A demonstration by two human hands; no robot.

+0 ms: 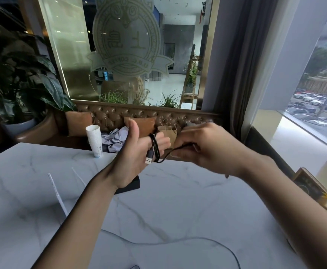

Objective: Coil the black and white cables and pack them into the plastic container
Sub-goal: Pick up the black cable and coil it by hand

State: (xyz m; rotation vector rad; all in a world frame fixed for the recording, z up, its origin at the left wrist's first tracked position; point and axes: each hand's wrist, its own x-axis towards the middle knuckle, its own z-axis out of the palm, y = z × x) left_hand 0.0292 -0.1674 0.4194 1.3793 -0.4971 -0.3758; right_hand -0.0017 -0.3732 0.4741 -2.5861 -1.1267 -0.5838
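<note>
Two loops of black cable (155,147) ring our left hand (135,158), fingers straight, centre frame; our right hand (201,146), blurred, seems to pinch the strand. Slack tension could slip loops off.

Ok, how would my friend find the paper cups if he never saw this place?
Start at the big white marble table and look along its far edge. Left of the raised left hand stand the cups, next to a crumpled striped cloth. They are the only tall white stack there, ribbed with rims.
</note>
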